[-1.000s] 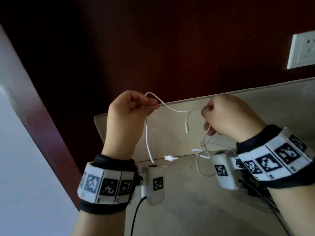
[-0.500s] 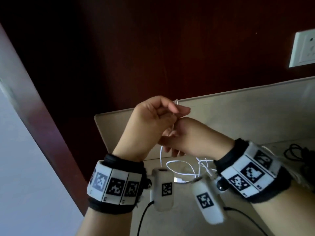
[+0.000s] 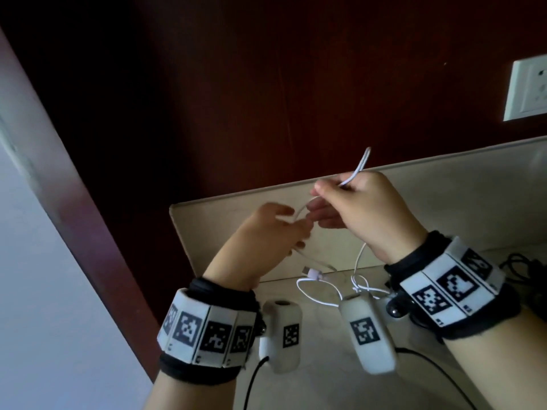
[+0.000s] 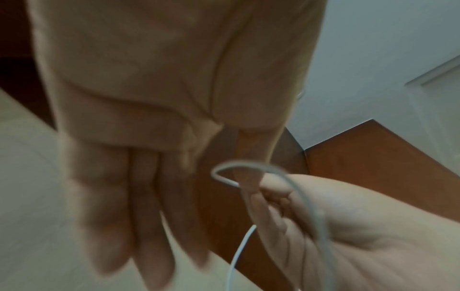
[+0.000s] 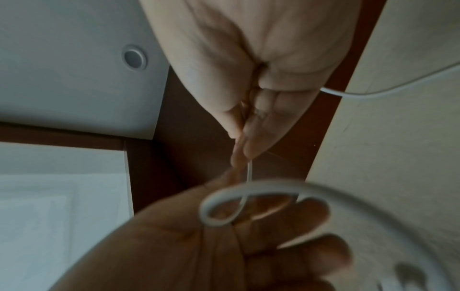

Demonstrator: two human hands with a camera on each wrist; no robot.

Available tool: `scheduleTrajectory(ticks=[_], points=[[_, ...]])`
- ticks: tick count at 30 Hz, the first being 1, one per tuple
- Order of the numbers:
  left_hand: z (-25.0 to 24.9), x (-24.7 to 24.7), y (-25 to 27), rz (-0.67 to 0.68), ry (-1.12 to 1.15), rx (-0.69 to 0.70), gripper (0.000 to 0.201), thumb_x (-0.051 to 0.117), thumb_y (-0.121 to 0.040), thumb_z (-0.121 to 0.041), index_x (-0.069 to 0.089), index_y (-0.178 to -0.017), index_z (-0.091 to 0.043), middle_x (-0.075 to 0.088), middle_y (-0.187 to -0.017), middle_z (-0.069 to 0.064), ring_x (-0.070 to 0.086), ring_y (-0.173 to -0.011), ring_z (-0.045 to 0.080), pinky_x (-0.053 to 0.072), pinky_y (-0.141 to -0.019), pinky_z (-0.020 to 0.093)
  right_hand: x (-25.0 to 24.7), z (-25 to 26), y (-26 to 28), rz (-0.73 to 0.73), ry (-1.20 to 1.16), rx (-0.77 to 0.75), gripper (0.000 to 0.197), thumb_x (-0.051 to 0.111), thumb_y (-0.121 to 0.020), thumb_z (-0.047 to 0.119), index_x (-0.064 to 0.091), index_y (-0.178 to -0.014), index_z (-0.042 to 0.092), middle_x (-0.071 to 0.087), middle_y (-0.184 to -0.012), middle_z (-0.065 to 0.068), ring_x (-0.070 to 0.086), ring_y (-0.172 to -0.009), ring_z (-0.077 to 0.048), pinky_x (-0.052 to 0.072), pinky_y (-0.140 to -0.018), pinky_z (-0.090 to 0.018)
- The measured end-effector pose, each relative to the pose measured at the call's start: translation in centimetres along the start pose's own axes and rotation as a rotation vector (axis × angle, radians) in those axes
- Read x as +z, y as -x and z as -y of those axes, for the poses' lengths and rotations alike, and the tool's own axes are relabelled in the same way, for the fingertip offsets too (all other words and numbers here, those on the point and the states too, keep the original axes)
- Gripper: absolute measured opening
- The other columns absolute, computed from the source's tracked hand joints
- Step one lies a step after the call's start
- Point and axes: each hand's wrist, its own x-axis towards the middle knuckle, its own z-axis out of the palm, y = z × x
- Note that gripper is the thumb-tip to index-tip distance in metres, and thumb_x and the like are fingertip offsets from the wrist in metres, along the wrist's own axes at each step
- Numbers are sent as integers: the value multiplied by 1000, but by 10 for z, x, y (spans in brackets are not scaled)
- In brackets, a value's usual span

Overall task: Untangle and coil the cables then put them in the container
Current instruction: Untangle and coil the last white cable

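The white cable [image 3: 359, 164] is held up above the desk [image 3: 444, 202], pinched by the right hand [image 3: 364, 208] and looped round the left hand [image 3: 272, 232], so coiling seems begun, and more loops look needed next.

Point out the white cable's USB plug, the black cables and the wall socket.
USB plug [image 3: 314, 273], head view, on the plug body.
Black cables [image 3: 521, 266], head view, on the tangled loops.
Wall socket [image 3: 529, 88], head view, on its faceplate.
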Motion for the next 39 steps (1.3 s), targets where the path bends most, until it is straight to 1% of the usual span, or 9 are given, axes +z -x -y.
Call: scheduleTrajectory(ticks=[5, 11, 15, 19, 21, 25, 30, 36, 39], points=[[-6, 0, 7, 42, 227, 54, 30, 38, -105, -12, 57, -82, -10, 60, -57, -2, 64, -59, 18, 55, -81, 41, -8, 4, -4, -37, -107, 100, 26, 54, -101, 24, 67, -98, 2, 76, -74, -10, 75, -70, -24, 57, -58, -28], [-5, -16, 1, -133, 558, 72, 33, 33, -108, -21, 51, -82, -13, 31, -54, -4, 25, -40, 8, 35, -40, 20, -15, 21, 17, 494, 671, 289, 59, 45, -99, 52, 69, -73, 5, 70, -58, -4, 65, -48, -17, 48, -47, -22], [-5, -20, 5, -75, 530, 71, 32, 31, -108, -20, 49, -81, -15, 27, -55, -4, 20, -40, 6, 16, -36, 13, -1, 18, 20, 186, 588, -324, 25, 63, -92, 37, 66, -80, 15, 61, -59, 6, 55, -52, -8, 45, -55, -27], [-12, -19, 15, 84, 477, 57, 32, 31, -108, -22, 48, -81, -15, 27, -53, -6, 18, -38, 4, 11, -36, 11, 7, -3, 12, -95, 854, -800, 36, 58, -89, 24, 56, -122, 8, 58, -111, -10, 55, -101, -27, 45, -88, -38], [-16, -20, 18, 154, 505, 59, 33, 30, -108, -23, 48, -81, -14, 26, -52, -7, 17, -38, 3, 11, -36, 12, 6, -8, 9, -7, 794, -701, 29, 53, -94, 21, 57, -120, 10, 63, -108, -9, 61, -99, -25, 47, -84, -35], [-20, -24, 20, 197, 611, 99, 36, 32, -108, -26, 54, -83, -12, 23, -54, -6, 18, -40, 4, 11, -39, 19, 7, -10, 7, 67, 681, -527, 25, 44, -103, 22, 58, -83, 26, 55, -58, -1, 56, -51, -20, 43, -52, -37], [-15, -20, 21, 206, 611, 234, 30, 32, -107, -16, 54, -88, -8, 26, -55, -7, 25, -46, 7, 32, -56, 24, 1, -9, -2, -72, 542, -454, 27, 44, -103, 27, 63, -83, 28, 56, -58, -9, 54, -52, -33, 44, -52, -41], [-10, -42, 16, 241, 990, 313, 36, 27, -105, -39, 56, -101, -17, 30, -46, -11, 24, -31, -1, 26, -34, 14, -15, -11, -8, 26, 647, -383, 37, 45, -103, 33, 66, -74, 24, 53, -59, -24, 47, -47, -32, 37, -50, -37], [-5, -49, 14, 348, 1087, 428, 36, 37, -99, -34, 51, -129, -19, 40, -53, -10, 37, -38, 0, 35, -43, 15, -19, -10, -9, 58, 708, -340, 32, 48, -101, 27, 71, -78, 24, 44, -41, -1, 35, -35, -12, 26, -42, -26]])
